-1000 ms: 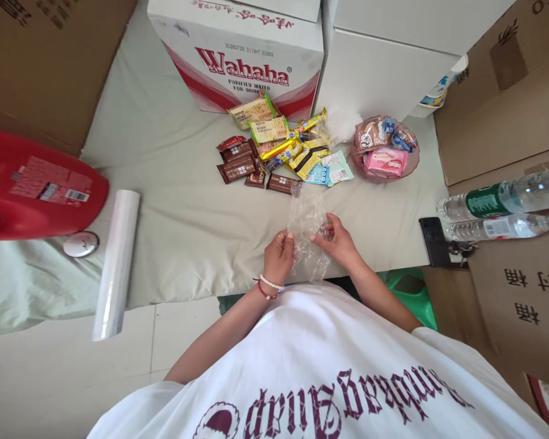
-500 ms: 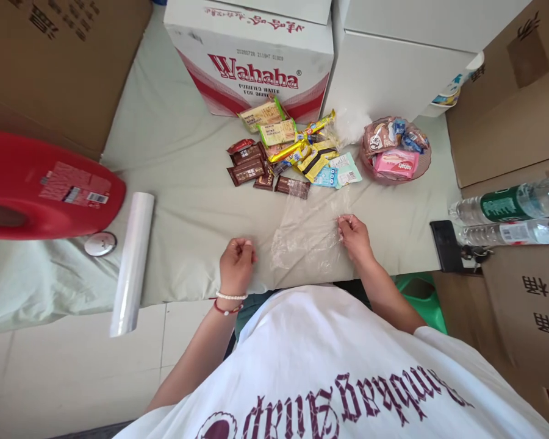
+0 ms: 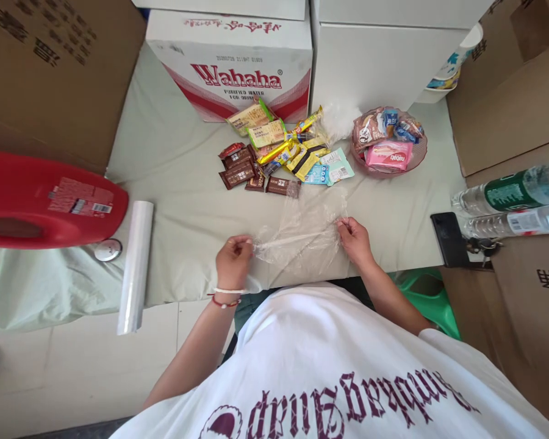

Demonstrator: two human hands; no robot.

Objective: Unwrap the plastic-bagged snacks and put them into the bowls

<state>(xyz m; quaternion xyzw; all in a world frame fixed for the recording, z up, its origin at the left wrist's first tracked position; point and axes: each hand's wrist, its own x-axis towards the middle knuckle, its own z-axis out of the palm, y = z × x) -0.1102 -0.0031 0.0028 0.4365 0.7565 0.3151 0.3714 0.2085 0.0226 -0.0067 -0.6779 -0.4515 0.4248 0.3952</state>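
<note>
A thin clear plastic bag [image 3: 302,235] is stretched between my two hands, just above the cloth-covered table. My left hand [image 3: 234,259] pinches its left edge; a white bead bracelet and a red one circle that wrist. At the opposite edge, my right hand [image 3: 354,241] grips the plastic between thumb and fingers. Beyond the bag lies a pile of wrapped snacks: brown bars [image 3: 238,175], yellow packets [image 3: 302,161], cracker packs [image 3: 268,133] and a pale green packet [image 3: 337,166]. The far edge of the plastic reaches close to the brown bars.
A pink glass bowl [image 3: 419,160] of packets stands right of the pile, before white boxes. Behind is a Wahaha carton [image 3: 238,55]. At left are a red jug [image 3: 50,201], a plastic roll [image 3: 136,268] and a round tin [image 3: 108,250]; at right, bottles [image 3: 507,194] and a phone [image 3: 449,239].
My left hand, closed and apart from the bag before, now holds its left edge, and the plastic is drawn out toward the left. My right hand keeps its grip. The view has shifted slightly.
</note>
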